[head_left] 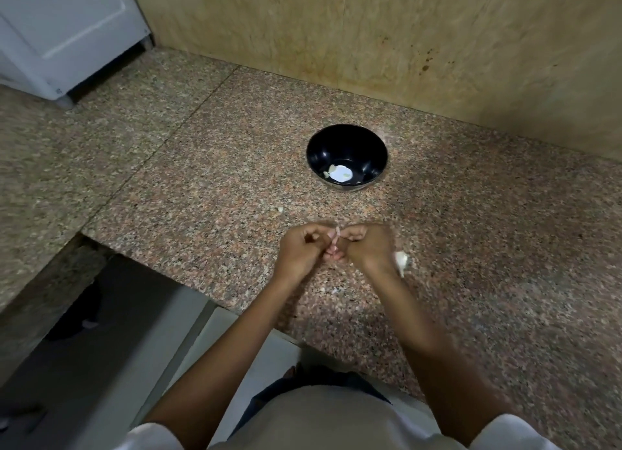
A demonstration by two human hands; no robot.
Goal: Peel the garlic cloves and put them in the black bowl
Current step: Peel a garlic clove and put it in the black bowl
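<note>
In the head view, the left hand (pixel 298 252) and right hand (pixel 368 247) meet over the near part of the speckled granite table (pixel 218 180). Each grip is curled tight, and the fingertips of both pinch one small pale garlic clove (pixel 336 235) between them. The picture is too blurred to show how much skin is off. The black bowl (pixel 336 146) stands farther out on the table, well apart from the hands, with a few pale pieces (pixel 325 173) at its bottom. A white garlic chunk (pixel 401 260) lies just right of the right hand.
</note>
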